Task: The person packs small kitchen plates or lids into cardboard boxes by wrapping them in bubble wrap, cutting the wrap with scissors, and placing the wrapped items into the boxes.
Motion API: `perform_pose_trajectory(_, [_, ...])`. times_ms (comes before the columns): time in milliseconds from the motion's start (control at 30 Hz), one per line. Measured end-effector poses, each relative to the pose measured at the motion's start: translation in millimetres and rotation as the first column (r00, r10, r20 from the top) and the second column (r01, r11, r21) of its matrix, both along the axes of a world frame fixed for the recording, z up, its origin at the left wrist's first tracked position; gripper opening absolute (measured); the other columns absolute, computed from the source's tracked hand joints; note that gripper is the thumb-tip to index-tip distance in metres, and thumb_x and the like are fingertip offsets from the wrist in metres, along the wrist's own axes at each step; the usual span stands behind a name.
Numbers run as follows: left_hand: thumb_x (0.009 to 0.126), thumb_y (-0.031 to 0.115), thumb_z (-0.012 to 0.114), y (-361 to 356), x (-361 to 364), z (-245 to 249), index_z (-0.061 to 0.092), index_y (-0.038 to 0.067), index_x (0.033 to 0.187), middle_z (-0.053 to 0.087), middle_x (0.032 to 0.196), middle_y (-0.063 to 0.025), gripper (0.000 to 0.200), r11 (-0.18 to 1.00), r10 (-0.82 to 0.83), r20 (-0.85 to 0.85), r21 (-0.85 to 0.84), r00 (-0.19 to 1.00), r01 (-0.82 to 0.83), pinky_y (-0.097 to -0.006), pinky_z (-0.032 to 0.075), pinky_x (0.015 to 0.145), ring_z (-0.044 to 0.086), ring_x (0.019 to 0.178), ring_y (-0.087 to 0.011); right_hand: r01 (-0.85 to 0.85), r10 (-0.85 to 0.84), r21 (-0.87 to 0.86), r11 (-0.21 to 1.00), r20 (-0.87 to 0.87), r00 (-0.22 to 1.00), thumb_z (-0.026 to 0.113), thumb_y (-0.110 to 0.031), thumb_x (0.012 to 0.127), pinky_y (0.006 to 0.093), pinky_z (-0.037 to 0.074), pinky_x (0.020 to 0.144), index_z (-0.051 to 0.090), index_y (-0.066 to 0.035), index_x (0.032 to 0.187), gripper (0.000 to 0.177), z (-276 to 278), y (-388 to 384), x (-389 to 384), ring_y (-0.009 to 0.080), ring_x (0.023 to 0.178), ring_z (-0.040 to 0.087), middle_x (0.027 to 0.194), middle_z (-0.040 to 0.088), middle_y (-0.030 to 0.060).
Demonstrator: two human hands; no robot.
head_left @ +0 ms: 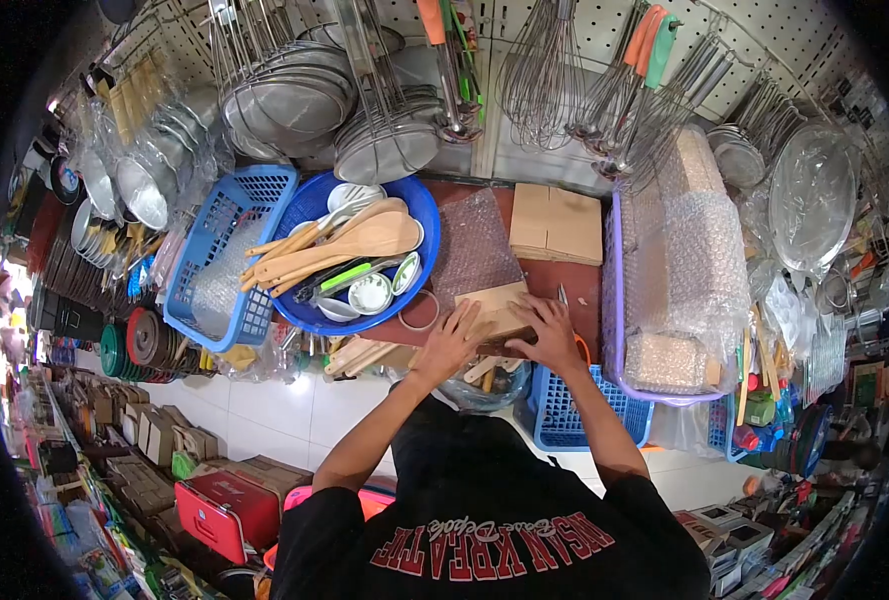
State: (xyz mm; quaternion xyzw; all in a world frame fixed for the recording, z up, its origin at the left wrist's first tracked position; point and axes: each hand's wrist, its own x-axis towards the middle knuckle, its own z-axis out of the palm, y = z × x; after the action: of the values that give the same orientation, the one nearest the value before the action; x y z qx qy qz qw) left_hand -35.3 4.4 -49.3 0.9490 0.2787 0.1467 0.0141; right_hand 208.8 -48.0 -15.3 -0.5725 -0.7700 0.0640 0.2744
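A small brown cardboard box (495, 303) lies near the front edge of the red-brown table (535, 272), on the lower end of a bubble wrap sheet (478, 240). My left hand (448, 342) grips its left side, with the fingers pointing up over the edge. On the opposite side, my right hand (549, 335) holds the box with its fingers along the right edge. Whatever is inside the box cannot be seen. Left of my left hand lies a thin ring (420, 310), perhaps a tape roll.
A blue basin (305, 320) of wooden spatulas and ladles stands left, beside a blue basket (250, 185). Flat cardboard boxes (555, 222) lie behind. At right, a purple basket (613, 270) holds bubble-wrapped packages (700, 260). Whisks (545, 70) and strainers (290, 100) hang overhead.
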Motion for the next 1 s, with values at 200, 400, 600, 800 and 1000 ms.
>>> perform_pose_trajectory(200, [0.076, 0.026, 0.073, 3.6, -0.1, 1.9, 0.044, 0.024, 0.144, 0.034, 0.152, -0.0167, 0.074, 1.000, -0.004, 0.024, 0.011, 1.000, 0.004, -0.0464, 0.042, 0.103, 0.033, 0.139, -0.0358, -0.040, 0.045, -0.124, 0.991, 0.043, 0.998, 0.083, -0.029, 0.067, 0.0485, 0.035, 0.107, 0.050, -0.019, 0.140, 0.080, -10.1, -2.6, 5.7, 0.0331, 0.125, 0.046, 0.148, 0.041, 0.0086])
perform_pose_trajectory(400, [0.074, 0.022, 0.073, 7.0, -0.5, 12.3, 0.046, 0.022, 0.142, 0.035, 0.151, -0.0161, 0.073, 0.999, 0.004, 0.064, -0.048, 0.998, -0.001, -0.0419, 0.043, 0.106, 0.032, 0.141, -0.0341, -0.049, 0.052, -0.054, 0.997, 0.060, 0.997, 0.084, -0.021, 0.065, 0.0525, 0.028, 0.115, 0.050, -0.020, 0.138, 0.080, -16.5, 2.4, 5.0, 0.0324, 0.133, 0.041, 0.146, 0.043, 0.0089])
perform_pose_trajectory(600, [0.072, 0.023, 0.074, 9.9, -0.9, 14.8, 0.046, 0.022, 0.142, 0.034, 0.151, -0.0165, 0.076, 0.995, 0.011, 0.097, -0.098, 0.995, -0.001, -0.0454, 0.040, 0.107, 0.031, 0.141, -0.0346, -0.064, 0.064, -0.005, 0.998, 0.078, 0.995, 0.081, -0.018, 0.068, 0.0521, 0.028, 0.116, 0.054, -0.019, 0.135, 0.072, -22.6, 8.3, 6.1, 0.0312, 0.132, 0.043, 0.143, 0.045, 0.0096])
perform_pose_trajectory(800, [0.069, 0.037, 0.079, 6.3, 1.0, 5.6, 0.052, 0.015, 0.135, 0.033, 0.152, -0.0154, 0.075, 0.978, 0.057, 0.172, -0.206, 0.984, -0.020, -0.0538, 0.029, 0.111, 0.028, 0.142, -0.0355, -0.082, 0.081, 0.009, 0.997, 0.070, 0.994, 0.081, -0.019, 0.069, 0.0515, 0.031, 0.114, 0.056, -0.018, 0.132, 0.067, -23.2, 8.2, 8.4, 0.0317, 0.130, 0.045, 0.139, 0.049, 0.0097])
perform_pose_trajectory(1000, [0.069, 0.044, 0.080, 12.5, -1.5, -0.7, 0.053, 0.007, 0.126, 0.032, 0.151, -0.0140, 0.073, 0.977, 0.095, 0.162, -0.205, 0.982, -0.060, -0.0566, 0.017, 0.117, 0.023, 0.144, -0.0382, -0.094, 0.093, 0.037, 0.995, 0.034, 0.995, 0.081, -0.020, 0.069, 0.0519, 0.032, 0.114, 0.059, -0.019, 0.129, 0.064, -22.4, 11.0, 7.5, 0.0326, 0.130, 0.045, 0.136, 0.051, 0.0101])
